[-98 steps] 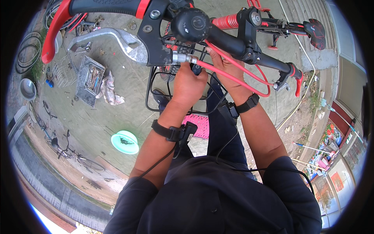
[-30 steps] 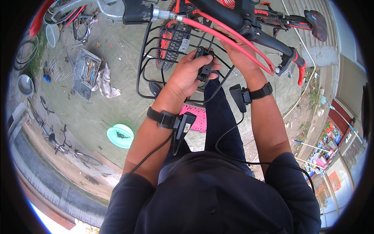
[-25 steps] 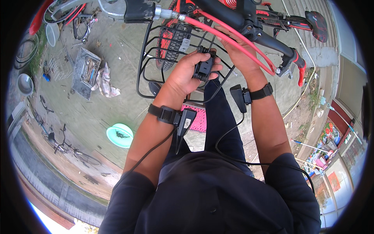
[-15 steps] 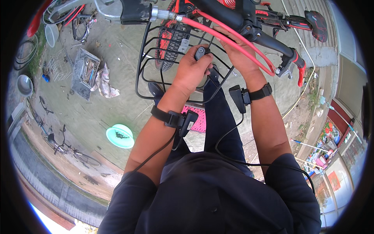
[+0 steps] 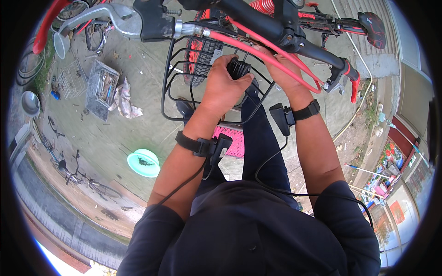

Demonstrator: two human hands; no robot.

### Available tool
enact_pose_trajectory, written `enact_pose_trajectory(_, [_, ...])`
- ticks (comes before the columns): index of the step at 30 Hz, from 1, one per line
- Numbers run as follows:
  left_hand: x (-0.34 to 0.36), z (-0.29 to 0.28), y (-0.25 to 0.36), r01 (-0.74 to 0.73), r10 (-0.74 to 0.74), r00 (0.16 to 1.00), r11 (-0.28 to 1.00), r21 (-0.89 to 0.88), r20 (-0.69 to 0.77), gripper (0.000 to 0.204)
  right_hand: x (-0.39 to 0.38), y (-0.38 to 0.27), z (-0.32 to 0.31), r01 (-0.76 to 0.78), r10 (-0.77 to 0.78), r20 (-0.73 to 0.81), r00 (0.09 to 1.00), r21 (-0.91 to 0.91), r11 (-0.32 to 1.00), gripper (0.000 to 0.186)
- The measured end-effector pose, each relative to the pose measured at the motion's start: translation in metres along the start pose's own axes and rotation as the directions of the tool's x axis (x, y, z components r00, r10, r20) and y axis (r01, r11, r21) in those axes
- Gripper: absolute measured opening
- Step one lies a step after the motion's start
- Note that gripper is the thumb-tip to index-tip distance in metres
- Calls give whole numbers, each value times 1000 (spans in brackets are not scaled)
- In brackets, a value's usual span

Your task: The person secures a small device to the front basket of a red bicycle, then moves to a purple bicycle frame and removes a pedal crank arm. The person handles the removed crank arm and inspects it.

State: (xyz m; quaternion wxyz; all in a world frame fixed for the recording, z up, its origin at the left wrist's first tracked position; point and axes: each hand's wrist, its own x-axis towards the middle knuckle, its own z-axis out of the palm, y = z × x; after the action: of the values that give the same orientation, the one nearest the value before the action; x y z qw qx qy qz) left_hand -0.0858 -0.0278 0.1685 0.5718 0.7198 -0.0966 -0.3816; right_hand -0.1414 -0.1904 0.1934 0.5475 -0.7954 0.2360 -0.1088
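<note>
My left hand [image 5: 221, 92] is closed around a black ribbed part [image 5: 238, 68] that looks like a coil; its exact kind I cannot make out. It is held over the black wire basket [image 5: 166, 92] at the front of a bicycle. Just to the right, my right hand [image 5: 285, 76] reaches to the basket's far side, under the red cable housings [image 5: 262, 56]. Those housings and the basket hide much of its fingers. Above both hands runs the black handlebar [image 5: 322, 53], with a silver brake lever [image 5: 99, 11] at its left end. Beneath the basket's left half is the knobbly front tyre [image 5: 202, 64].
A grey tray of tools [image 5: 102, 87] lies on the ground at left, beside a crumpled cloth [image 5: 123, 101]. Nearer stands a mint-green basin [image 5: 143, 163]. Another bicycle [image 5: 87, 177] is at far left. Cabled black devices are strapped to both my wrists.
The black part has turned in my left hand, so its ribbed side now shows. The left end of the handlebar, with its lever, sits lower in view. My right hand stays near the same spot.
</note>
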Motion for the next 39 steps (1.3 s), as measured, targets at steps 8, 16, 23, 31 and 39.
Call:
enact_pose_trajectory(8, [0,5,11,-52,67,996,969,240,-55,62,-2,4,-6,142,-138,35,990,-256,956,26])
enact_pose_trajectory(16, [2,-4,13,40,-39,999,996,77,-6,59,-29,0,-7,112,-176,-145,974,-368,923,28])
enact_pose_trajectory(23, [0,-5,23,-80,97,994,952,296,-43,55,-98,-21,28,-194,193,-77,978,4,981,37])
enact_pose_trajectory(31, [1,4,36,-106,134,991,854,509,-18,51,-104,-1,60,-469,559,225,798,814,342,25])
enact_pose_trajectory(39, [-2,2,39,-156,199,980,827,540,-22,50,-98,2,77,-441,626,251,738,882,166,22])
